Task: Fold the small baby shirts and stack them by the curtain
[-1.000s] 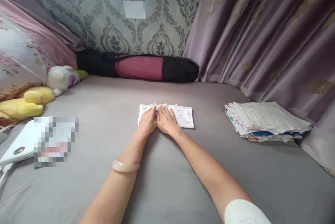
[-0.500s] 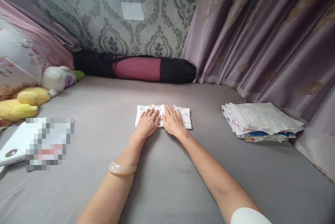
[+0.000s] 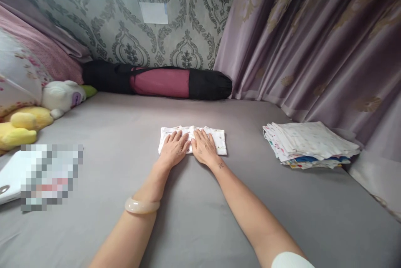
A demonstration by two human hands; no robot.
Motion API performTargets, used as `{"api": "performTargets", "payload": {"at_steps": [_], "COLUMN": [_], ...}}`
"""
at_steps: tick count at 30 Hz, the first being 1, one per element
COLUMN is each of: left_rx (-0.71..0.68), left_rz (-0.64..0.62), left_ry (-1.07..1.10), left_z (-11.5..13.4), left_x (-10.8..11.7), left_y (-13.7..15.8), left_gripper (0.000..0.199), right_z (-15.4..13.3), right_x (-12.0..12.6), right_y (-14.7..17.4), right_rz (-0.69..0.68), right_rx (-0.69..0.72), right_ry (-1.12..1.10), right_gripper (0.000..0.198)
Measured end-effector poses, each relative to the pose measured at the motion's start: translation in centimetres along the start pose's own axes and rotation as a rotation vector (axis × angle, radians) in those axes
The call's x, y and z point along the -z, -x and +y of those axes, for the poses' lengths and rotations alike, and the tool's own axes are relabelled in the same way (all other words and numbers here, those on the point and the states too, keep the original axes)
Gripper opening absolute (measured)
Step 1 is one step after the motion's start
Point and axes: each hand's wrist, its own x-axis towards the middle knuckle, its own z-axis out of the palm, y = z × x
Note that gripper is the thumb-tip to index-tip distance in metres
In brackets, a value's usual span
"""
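Observation:
A white printed cloth, folded into a flat rectangle, lies on the grey bed sheet. My left hand rests palm down on its left half, fingers slightly spread. Beside it, close to the middle fold, my right hand presses flat on the cloth with the fingers stretched out. Both hands are open and cover much of the fabric. A pale bangle circles my left forearm.
A stack of folded cloths sits at the right by the curtain. Along the wall lies a black and maroon roll bag. At left are plush toys, a white device and a blurred-out item.
The whole view has shifted slightly, so things appear a little further left. Both hands stay flat on the folded cloth, which looks unchanged.

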Motion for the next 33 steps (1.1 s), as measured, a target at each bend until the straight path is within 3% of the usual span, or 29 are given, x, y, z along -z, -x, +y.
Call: {"api": "performTargets", "payload": {"at_steps": [9,14,21,30,33], "left_rx": [0.006,0.122,0.144,0.17,0.173], "left_rz": [0.085,0.122,0.078,0.311,0.29], "left_ry": [0.024,0.005,-0.028,0.114,0.086], "left_z": [-0.2,-0.6,-0.3,-1.3,-1.4], "left_x": [0.1,-0.2,-0.2,-0.2,-0.4], "left_y": [-0.1,0.0,0.0,-0.3,-0.5], "left_gripper": [0.038,0.036,0.04,0.033,0.037], "right_z": [1.0,1.6,1.7,2.5,3.4], "right_x": [0.2,0.1,-0.1,0.7,1.1], "right_y": [0.4,0.4,0.4,0.2,0.0], "right_rz": [0.128,0.084,0.074,0.082,0.11], "right_rx": [-0.128,-0.176,-0.177,-0.217,-0.255], "right_ry": [0.074,0.075,0.065,0.099,0.139], "right_gripper": [0.054,0.056,0.056,0.057,0.057]}}
